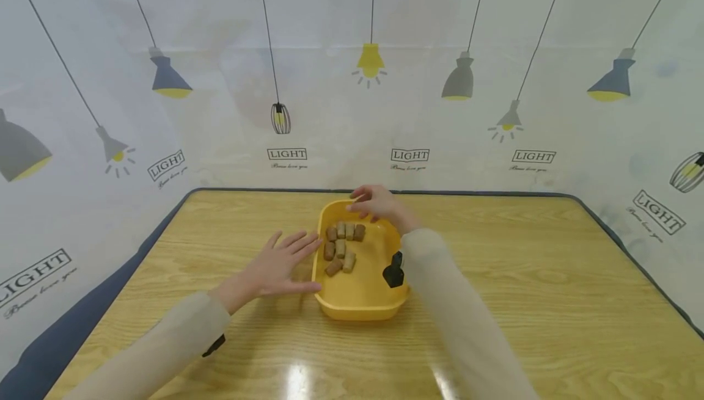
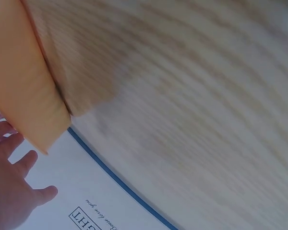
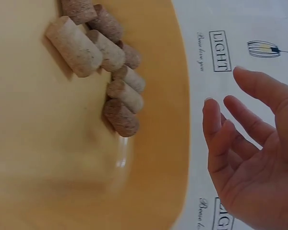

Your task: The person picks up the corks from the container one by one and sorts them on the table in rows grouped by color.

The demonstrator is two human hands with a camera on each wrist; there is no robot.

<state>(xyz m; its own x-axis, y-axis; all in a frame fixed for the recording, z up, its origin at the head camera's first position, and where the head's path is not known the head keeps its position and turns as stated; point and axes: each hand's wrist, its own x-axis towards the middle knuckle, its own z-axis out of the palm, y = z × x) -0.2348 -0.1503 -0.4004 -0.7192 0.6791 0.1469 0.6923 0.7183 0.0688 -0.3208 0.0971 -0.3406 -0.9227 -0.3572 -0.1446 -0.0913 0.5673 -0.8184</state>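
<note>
A yellow plastic basin [image 1: 360,311] sits on the table with several wine corks [image 1: 349,261], some tan and some darker brown, grouped along its left side. My left hand [image 1: 277,265] is spread beside the basin's left wall, with fingertips and thumb right at the rim. Over the far rim hovers my right hand [image 1: 379,203], its fingers loosely bent. In the right wrist view, the right hand [image 3: 259,148] has nothing between thumb and fingers, and the corks [image 3: 117,117] lie on their sides in a rough line.
The wooden table [image 1: 522,284] extends around the basin on both sides. A pale backdrop [image 1: 341,9] printed with hanging lamps stands along the far edge and both sides. Small black devices [image 1: 393,272] show at both sleeves.
</note>
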